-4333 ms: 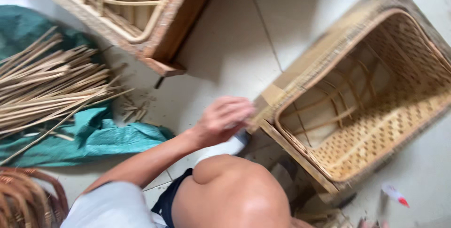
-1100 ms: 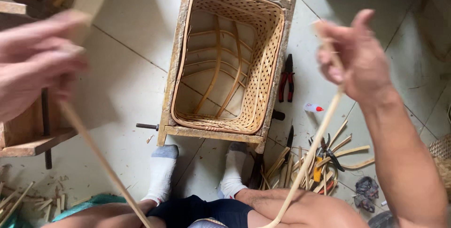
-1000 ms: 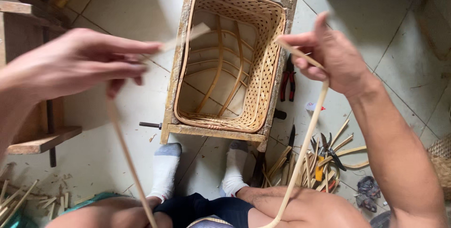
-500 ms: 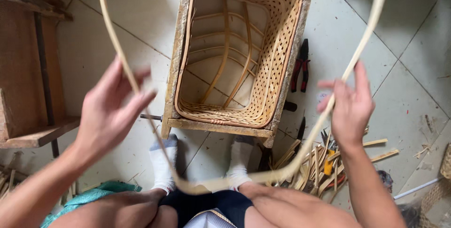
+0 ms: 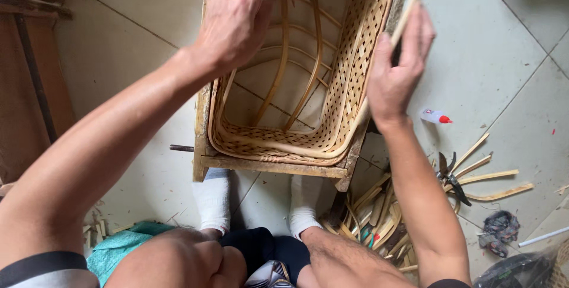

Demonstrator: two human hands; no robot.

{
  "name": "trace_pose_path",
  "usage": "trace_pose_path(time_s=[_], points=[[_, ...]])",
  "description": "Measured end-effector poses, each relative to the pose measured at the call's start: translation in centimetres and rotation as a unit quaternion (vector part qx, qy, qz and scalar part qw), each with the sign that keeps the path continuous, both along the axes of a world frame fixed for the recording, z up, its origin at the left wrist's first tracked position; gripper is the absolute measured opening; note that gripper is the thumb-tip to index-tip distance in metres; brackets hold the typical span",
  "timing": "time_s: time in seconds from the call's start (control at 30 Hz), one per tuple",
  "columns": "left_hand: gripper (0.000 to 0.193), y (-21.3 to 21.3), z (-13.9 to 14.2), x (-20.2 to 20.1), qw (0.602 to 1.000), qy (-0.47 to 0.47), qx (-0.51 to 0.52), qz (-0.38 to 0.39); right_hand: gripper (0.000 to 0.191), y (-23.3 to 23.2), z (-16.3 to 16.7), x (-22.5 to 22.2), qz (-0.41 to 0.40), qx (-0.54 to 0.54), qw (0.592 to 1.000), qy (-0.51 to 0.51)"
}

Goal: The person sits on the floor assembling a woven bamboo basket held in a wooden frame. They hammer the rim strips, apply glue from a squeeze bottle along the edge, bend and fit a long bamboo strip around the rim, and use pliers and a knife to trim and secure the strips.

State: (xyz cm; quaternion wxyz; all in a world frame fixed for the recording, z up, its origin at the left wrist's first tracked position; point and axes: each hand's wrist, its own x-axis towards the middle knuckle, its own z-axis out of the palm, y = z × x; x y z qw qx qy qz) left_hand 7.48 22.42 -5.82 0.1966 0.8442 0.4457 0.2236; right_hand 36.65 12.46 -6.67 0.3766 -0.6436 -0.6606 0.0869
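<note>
A woven cane basket (image 5: 349, 80) sits inside a rough wooden frame (image 5: 269, 164) on the tiled floor, in front of my white-socked feet. A long pale cane strip (image 5: 284, 144) lies curved along the inside of the basket's near rim. My left hand (image 5: 234, 18) is spread flat with fingers apart over the basket's left wall. My right hand (image 5: 398, 65) grips the right end of the strip, which sticks up past my fingers at the basket's right wall.
Cut cane pieces (image 5: 379, 220) and black pliers (image 5: 449, 175) lie on the floor at the right, with a small white bottle with a red cap (image 5: 435, 116). A teal cloth (image 5: 121, 249) lies at the lower left. Dark wooden furniture (image 5: 26, 74) stands at the left.
Both hands have gone from holding the strip up in a loop to lowering it into the basket. The strip now lies along the inner rim. The view has come closer.
</note>
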Motion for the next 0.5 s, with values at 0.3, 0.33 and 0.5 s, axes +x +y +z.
trace_pose_path(time_s=[0.3,0.33,0.5], points=[[0.081,-0.9,-4.5,-2.6,0.989,0.131,-0.004,0.063,0.06,0.2,-1.1,-1.0,0.007,-0.097,0.973,-0.207],[0.079,-0.8,-4.3,-2.6,0.993,0.101,0.009,0.062,0.061,0.1,-1.1,-1.0,0.001,-0.091,0.971,-0.222],[0.062,-2.4,0.0,-3.5,0.993,0.035,0.102,0.047,0.062,-0.4,-1.2,-0.7,0.026,-0.13,0.987,-0.089]])
